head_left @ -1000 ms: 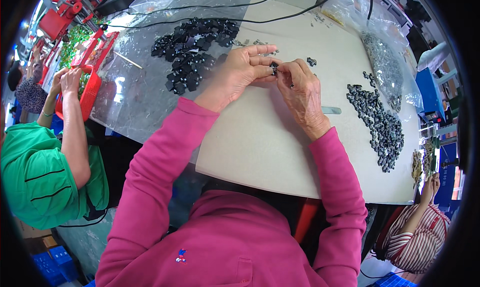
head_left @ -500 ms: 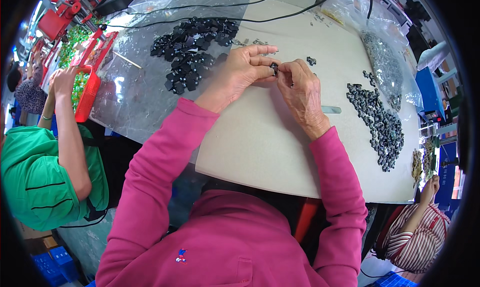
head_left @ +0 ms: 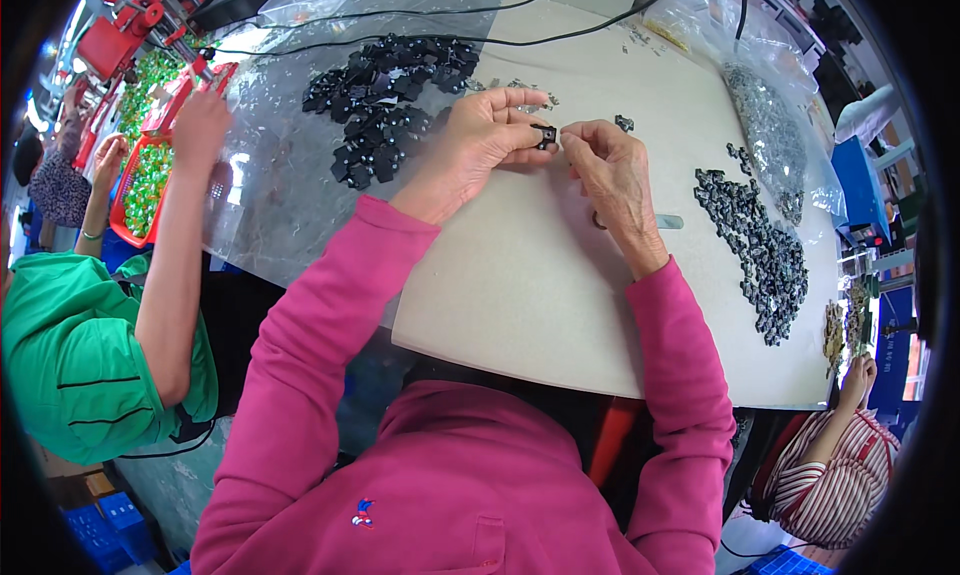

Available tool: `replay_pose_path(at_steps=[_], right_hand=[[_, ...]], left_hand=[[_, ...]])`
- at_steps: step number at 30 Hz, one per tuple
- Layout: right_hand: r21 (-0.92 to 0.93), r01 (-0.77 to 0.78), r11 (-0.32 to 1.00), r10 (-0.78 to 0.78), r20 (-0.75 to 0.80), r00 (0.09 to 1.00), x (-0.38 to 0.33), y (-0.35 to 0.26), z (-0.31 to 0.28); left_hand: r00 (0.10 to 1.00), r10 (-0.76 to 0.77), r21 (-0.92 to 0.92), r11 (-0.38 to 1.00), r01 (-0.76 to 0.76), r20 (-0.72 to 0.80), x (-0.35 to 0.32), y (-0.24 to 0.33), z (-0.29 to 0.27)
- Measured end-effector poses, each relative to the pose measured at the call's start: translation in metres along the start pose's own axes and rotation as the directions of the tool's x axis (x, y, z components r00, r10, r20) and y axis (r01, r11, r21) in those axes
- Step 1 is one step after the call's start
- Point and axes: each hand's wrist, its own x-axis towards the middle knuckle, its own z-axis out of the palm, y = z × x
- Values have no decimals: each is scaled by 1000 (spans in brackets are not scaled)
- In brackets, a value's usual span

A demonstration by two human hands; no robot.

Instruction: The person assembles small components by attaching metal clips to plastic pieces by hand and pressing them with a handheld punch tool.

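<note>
A small black plastic part [head_left: 543, 136] with a squarish opening is pinched between the thumb and fingers of my left hand [head_left: 480, 145]. Just to its right, slightly apart from it, is my right hand [head_left: 612, 170], its thumb and forefinger closed together. Whatever they hold, if anything, is too small to make out. Beyond my right hand lies a single black piece [head_left: 624, 123]. A flat metal strip [head_left: 669, 221] sticks out beside my right wrist, partly hidden by it.
A heap of flat black pieces [head_left: 390, 85] lies left, small black parts [head_left: 760, 255] right. A clear bag [head_left: 765, 125] of small pieces stands behind those. Black cables [head_left: 520, 42] cross the table's back. A person in green [head_left: 90, 355] works left beside a red basket [head_left: 125, 225]; another in stripes [head_left: 835, 480] sits right.
My right hand has drawn back a little to the right from the black part, which stays in my left hand. The neighbour's arm at left has moved up over the red machine area.
</note>
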Motion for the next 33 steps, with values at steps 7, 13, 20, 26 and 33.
replay_pose_path(at_steps=[7, 13, 20, 26, 33], right_hand=[[-24, -84, 996, 86, 102, 991, -2, -2, 0], [31, -99, 995, 95, 113, 989, 4, 0, -8], [-217, -79, 973, 58, -105, 993, 32, 10, -33], [-470, -113, 876, 151, 44, 988, 49, 23, -31], [-564, 82, 822, -76, 35, 997, 59, 14, -16]], left_hand=[[998, 0, 70, 998, -4, 70, -3, 1, -2], [993, -38, 104, 994, 27, 107, 0, 3, -3], [955, 254, 371, 910, -183, -151, 15, 21, -36], [828, 525, 844, 520, -130, -196, 20, 31, -65], [817, 575, 987, 154, -50, -48, 28, 17, -76]])
